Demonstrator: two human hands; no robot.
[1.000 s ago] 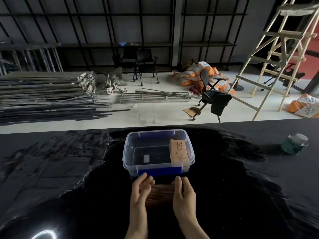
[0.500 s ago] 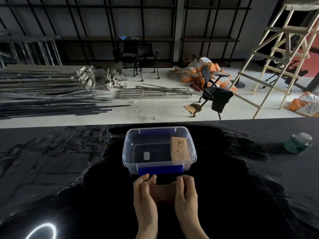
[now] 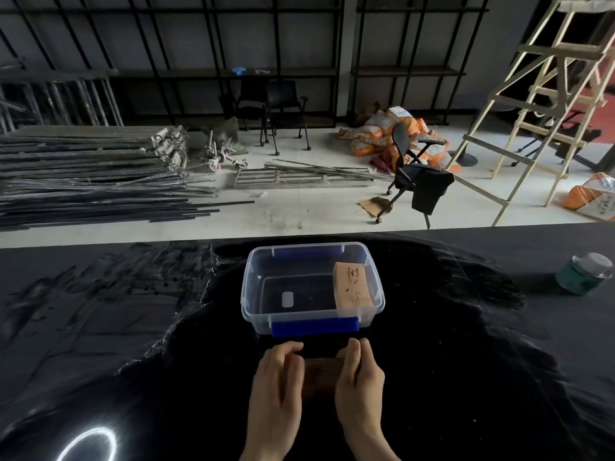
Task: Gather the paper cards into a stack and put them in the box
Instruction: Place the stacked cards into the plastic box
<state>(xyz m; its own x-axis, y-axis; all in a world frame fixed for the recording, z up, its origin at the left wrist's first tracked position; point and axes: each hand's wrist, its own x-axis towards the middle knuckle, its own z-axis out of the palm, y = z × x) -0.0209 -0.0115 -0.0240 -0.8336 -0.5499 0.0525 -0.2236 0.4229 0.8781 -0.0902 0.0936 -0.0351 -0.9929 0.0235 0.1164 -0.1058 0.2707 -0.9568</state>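
Right in front of the clear plastic box [image 3: 312,287] on the black desk [image 3: 133,327], both hands are squeezing a stack of brown paper cards [image 3: 322,372], left hand [image 3: 278,387] and right hand [image 3: 361,384] curled onto its short ends. Cards are looking light, bendy and slippery, so pinching those ends evenly seems safest; another bundle [image 3: 352,289] is already sitting inside

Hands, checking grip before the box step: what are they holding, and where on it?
A stack of brown paper cards, pressed between the left hand and right hand at its two short ends, on the black table.
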